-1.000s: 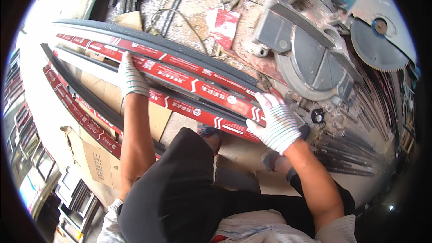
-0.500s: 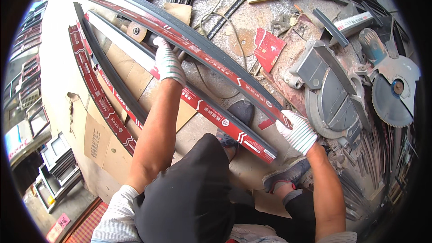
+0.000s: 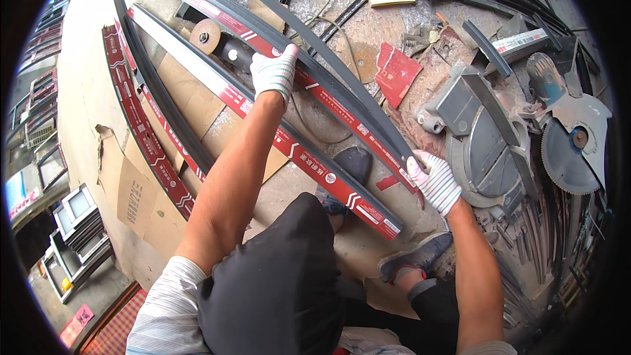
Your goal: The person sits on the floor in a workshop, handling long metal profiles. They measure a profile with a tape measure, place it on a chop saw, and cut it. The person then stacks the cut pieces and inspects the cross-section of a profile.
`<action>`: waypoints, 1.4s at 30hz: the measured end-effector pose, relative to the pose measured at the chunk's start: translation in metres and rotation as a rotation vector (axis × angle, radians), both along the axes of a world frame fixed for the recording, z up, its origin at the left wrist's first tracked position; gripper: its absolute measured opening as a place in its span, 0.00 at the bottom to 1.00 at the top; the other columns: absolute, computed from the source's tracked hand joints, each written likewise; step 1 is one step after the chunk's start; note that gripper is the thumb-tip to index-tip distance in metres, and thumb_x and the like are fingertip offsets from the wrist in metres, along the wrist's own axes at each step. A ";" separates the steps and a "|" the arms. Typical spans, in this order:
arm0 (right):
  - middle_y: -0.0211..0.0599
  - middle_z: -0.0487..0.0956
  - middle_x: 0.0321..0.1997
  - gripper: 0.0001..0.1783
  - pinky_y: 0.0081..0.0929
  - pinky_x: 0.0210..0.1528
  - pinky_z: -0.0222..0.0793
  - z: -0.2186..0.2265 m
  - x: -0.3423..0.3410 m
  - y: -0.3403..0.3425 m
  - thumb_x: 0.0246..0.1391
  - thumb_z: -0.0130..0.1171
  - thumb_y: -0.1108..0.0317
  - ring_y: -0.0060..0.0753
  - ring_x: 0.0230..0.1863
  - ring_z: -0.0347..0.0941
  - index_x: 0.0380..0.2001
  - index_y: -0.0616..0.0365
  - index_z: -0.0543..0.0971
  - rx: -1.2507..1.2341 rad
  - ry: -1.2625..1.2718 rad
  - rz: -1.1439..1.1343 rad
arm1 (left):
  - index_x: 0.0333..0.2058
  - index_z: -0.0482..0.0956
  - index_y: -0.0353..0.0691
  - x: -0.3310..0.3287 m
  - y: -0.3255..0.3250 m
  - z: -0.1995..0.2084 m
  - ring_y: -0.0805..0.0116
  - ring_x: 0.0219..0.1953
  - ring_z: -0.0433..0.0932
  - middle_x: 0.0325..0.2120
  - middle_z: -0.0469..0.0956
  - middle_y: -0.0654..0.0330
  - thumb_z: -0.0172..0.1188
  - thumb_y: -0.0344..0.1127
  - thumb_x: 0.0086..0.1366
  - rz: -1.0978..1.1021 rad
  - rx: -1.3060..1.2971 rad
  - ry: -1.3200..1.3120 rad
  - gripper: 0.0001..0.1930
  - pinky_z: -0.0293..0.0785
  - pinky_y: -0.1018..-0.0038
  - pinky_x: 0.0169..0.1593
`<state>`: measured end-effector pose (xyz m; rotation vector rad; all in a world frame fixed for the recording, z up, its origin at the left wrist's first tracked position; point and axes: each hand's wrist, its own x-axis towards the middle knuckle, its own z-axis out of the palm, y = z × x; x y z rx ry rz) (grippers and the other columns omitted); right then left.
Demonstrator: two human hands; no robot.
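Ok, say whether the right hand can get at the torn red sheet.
Probably yes, after letting go: the right hand holds the dark strip, but nothing seems to stand between that hand and the torn red sheet.

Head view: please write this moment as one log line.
left hand: gripping red-banded profile; right hand: at its near end; miter saw: at right

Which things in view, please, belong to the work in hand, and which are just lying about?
In hand:
- red-filmed grey strip
- left hand, gripping it
- right hand, at its end

Apparently lying about:
- torn red sheet
- cardboard
- short pale bar
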<state>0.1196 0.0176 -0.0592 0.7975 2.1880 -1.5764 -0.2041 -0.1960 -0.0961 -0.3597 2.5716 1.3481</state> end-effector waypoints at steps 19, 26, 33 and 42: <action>0.55 0.85 0.43 0.24 0.35 0.53 0.76 -0.048 -0.007 0.007 0.67 0.58 0.54 0.46 0.45 0.82 0.49 0.69 0.81 0.043 -0.031 0.163 | 0.49 0.81 0.33 0.016 -0.019 0.007 0.68 0.41 0.81 0.42 0.85 0.58 0.72 0.38 0.62 0.047 0.340 -0.018 0.21 0.77 0.69 0.49; 0.53 0.85 0.44 0.24 0.35 0.54 0.76 -0.052 -0.013 0.002 0.67 0.57 0.54 0.46 0.46 0.82 0.49 0.68 0.81 0.020 -0.020 0.180 | 0.50 0.81 0.34 0.016 -0.025 0.000 0.72 0.37 0.77 0.39 0.82 0.63 0.72 0.41 0.64 0.010 0.325 0.006 0.21 0.74 0.73 0.42; 0.30 0.79 0.25 0.18 0.26 0.32 0.70 -0.053 -0.013 0.004 0.70 0.55 0.56 0.21 0.26 0.72 0.38 0.61 0.82 -0.004 0.051 0.143 | 0.52 0.80 0.33 0.016 -0.027 0.003 0.66 0.44 0.81 0.45 0.84 0.56 0.70 0.39 0.64 0.023 0.420 -0.040 0.22 0.76 0.67 0.53; 0.50 0.85 0.38 0.19 0.32 0.47 0.77 -0.079 -0.003 0.005 0.66 0.60 0.58 0.40 0.40 0.83 0.46 0.66 0.83 0.060 0.073 0.127 | 0.49 0.80 0.34 0.017 -0.027 0.003 0.70 0.41 0.80 0.41 0.84 0.59 0.68 0.37 0.65 0.027 0.429 0.006 0.17 0.77 0.71 0.49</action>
